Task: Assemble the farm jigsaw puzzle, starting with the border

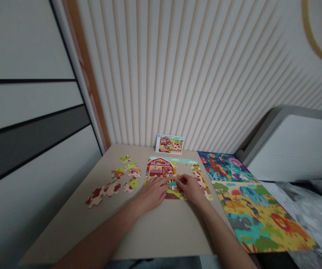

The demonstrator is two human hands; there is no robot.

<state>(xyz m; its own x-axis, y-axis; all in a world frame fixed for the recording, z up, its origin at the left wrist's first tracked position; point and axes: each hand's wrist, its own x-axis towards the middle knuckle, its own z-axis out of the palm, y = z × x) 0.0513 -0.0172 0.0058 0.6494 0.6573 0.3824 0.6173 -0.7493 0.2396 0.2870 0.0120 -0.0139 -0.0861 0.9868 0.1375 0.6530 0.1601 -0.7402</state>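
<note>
A partly assembled farm jigsaw puzzle [158, 168] lies on the table, showing a red barn and part of a spotted cow. Bare table shows through a gap in its upper right middle. My left hand [154, 189] rests flat over its lower left part, fingers stretched out. My right hand [190, 187] is closed in a pinch at the puzzle's middle, on a puzzle piece mostly hidden by the fingertips. Left of the puzzle lie several loose pieces, among them joined brown-spotted cow pieces [112, 188], a pink-and-white piece [134, 172] and a green piece [125, 158].
A reference picture card [169, 144] leans against the ribbed wall behind the puzzle. To the right lie a dark blue puzzle [225, 166] and a yellow animal puzzle [258, 216]. Clear plastic wrapping [312, 205] sits beyond them. A white cabinet [32, 160] stands at left.
</note>
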